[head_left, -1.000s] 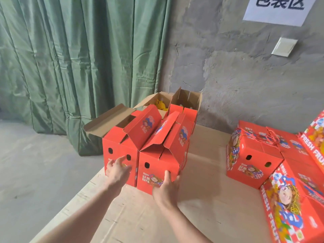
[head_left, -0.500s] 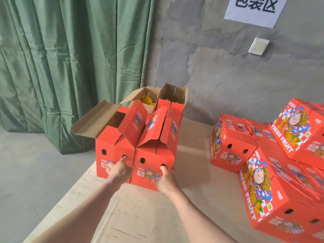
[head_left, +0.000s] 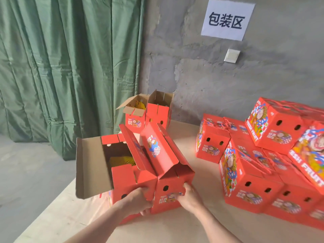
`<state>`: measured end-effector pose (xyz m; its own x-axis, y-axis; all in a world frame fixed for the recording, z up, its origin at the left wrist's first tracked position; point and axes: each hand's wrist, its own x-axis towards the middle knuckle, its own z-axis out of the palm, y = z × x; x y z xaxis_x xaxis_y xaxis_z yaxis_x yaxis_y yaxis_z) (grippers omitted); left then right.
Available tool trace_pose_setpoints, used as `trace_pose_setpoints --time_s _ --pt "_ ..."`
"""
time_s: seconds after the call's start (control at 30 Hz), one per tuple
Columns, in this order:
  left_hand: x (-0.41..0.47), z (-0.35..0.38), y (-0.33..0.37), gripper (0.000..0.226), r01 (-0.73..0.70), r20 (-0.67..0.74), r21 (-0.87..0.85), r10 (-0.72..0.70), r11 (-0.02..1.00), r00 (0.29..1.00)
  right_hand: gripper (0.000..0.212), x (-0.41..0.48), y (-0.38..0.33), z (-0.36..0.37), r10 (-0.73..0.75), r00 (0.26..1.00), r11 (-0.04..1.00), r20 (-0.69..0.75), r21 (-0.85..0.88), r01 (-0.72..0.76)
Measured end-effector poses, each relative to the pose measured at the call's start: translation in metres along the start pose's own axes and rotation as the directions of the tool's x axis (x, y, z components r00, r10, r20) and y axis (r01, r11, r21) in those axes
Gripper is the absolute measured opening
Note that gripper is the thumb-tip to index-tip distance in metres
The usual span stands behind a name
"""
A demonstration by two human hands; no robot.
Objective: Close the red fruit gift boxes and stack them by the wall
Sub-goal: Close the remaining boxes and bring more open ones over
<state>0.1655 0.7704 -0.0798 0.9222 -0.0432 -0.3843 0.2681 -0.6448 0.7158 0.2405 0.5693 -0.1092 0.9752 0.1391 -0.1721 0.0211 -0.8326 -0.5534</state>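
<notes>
L hand (head_left: 138,199) fingers curl onto the front of the left open box (head_left: 126,178), R hand (head_left: 190,196) fingers clamp the right open box (head_left: 168,190); both boxes touch, at the near table (head_left: 175,228) edge. Best approach, IMO: fold the brown flap (head_left: 91,165) in 1st, then mate the red lid halves (head_left: 157,155) squarely, w/o crushing the fruit (head_left: 121,159).

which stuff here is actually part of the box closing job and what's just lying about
Job: left open box and right open box, held by left hand and right hand; rear open boxes; closed red boxes; wall.
Just there: green curtain, paper sign, switch plate, table.
</notes>
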Motion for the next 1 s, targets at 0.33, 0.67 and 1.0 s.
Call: trace_pose_setpoints --time_s 0.33,0.67,1.0 --pt "-0.077 0.124 0.057 0.026 -0.32 0.233 0.285 0.259 0.904 0.938 0.052 -0.144 0.127 -0.053 0.028 0.973 0.999 -0.228 -0.039 -0.038" --pt "-0.15 0.211 0.097 0.035 -0.444 0.369 0.426 0.296 0.788 0.881 0.037 -0.304 0.219 -0.081 -0.012 0.85 1.0 -0.526 -0.019 0.003" --pt "-0.184 0.179 0.156 0.041 -0.735 -0.15 0.461 0.86 0.498 0.488 0.022 -0.277 0.173 -0.165 -0.082 0.875 0.914 -0.478 0.314 0.258"
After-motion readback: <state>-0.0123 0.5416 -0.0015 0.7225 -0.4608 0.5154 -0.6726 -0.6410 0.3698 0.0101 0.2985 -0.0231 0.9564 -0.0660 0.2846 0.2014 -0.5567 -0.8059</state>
